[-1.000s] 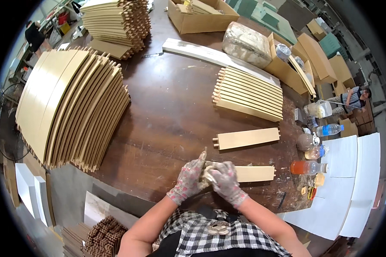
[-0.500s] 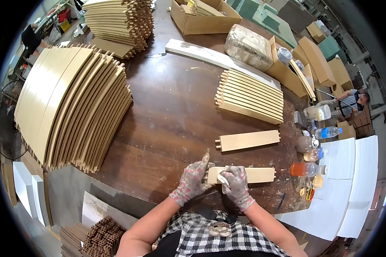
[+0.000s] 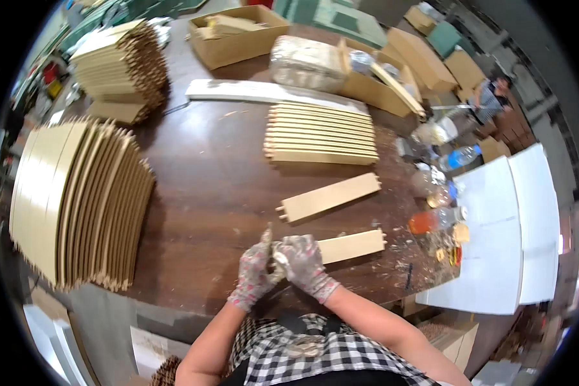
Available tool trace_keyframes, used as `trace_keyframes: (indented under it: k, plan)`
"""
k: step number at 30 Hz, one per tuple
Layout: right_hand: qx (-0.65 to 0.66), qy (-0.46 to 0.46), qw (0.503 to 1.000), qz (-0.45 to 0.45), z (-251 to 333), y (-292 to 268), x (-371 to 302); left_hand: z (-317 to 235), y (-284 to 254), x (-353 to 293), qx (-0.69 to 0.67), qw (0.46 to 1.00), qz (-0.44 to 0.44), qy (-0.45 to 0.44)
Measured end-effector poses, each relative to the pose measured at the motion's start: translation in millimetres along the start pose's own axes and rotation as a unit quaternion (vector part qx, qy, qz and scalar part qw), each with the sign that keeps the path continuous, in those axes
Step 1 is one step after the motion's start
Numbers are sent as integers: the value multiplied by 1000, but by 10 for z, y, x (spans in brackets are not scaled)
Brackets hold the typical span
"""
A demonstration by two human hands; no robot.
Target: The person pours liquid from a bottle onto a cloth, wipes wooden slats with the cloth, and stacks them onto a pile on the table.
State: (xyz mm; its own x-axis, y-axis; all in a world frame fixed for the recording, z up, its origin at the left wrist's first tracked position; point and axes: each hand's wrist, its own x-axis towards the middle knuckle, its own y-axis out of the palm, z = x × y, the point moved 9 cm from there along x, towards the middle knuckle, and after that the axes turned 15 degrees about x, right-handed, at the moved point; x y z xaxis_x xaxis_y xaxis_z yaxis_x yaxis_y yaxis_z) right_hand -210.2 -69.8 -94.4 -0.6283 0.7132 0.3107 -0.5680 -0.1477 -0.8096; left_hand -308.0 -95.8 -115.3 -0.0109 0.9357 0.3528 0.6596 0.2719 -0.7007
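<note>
A cream wooden slat with dowel pegs (image 3: 354, 247) lies on the brown table in front of me. My left hand (image 3: 253, 273), in a pink-spotted work glove, closes on its left end, thumb side up. My right hand (image 3: 303, 262), gloved alike, is pressed over the same end, holding a crumpled white cloth (image 3: 279, 258) that is mostly hidden by the fingers. The two hands nearly touch and cover that end of the slat. Just beyond lies a second slat (image 3: 331, 197), slightly slanted, pegs showing at both ends.
Beyond is a row of slats (image 3: 321, 134) beside a long white board (image 3: 238, 91). Tall panel stacks (image 3: 51, 193) stand at the left. Bottles (image 3: 431, 221) and jars line the right edge near white sheets (image 3: 489, 238). Open cartons (image 3: 238, 55) are at the back; a person (image 3: 492, 98) is far right.
My right hand has slid left along the slat with the cloth to its left end, beside my left hand. The view has shifted and turned, so the table's contents sit differently.
</note>
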Motion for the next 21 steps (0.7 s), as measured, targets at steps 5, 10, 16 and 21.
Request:
trace_keyframes:
  k: [5, 10, 16, 21]
  plan:
    - [-38, 68, 991, -107, -981, -670, -639, -48, -87, 10, -9, 999, 33, -25]
    - [-53, 189, 962, -191, -1746, -1711, -1302, -19, 17, 33, -5, 997, 69, -40]
    - [252, 193, 889, -329, -1650, -2592, -1799, -495, -100, 219, 95, 994, -41, 43]
    - [136, 223, 875, -407, -1944, -3915, -1603, -1726, 931, 1000, -83, 983, 86, 140]
